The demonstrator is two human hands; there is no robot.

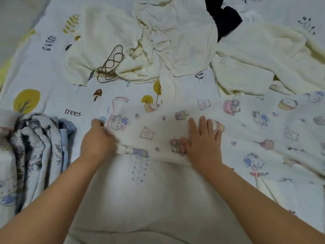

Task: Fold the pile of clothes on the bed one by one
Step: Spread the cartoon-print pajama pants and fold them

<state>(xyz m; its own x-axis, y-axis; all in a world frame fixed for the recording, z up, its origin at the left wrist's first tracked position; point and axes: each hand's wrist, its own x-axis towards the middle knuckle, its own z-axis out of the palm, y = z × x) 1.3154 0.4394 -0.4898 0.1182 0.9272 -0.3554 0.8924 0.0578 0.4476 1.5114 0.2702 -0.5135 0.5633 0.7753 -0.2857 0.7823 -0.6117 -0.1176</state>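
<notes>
The cartoon-print garment [219, 131] is laid across the bed [158, 199], its long axis running left to right. Its left end is pinched by the left hand [97, 141]; the right hand [204, 143] is spread flat near its middle. The remaining length extends rightward, nearer the right hand.

Cartoon-print garment [202, 124] flat on bed [140, 199]

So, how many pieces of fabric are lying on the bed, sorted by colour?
Cream, plain: 3, a crumpled one at top centre, one with a brown cord on it, one at right
Black: 1
White with cartoon print: 1, under the hands
Blue-grey print bundle: 1, at left
Total: 6
</notes>
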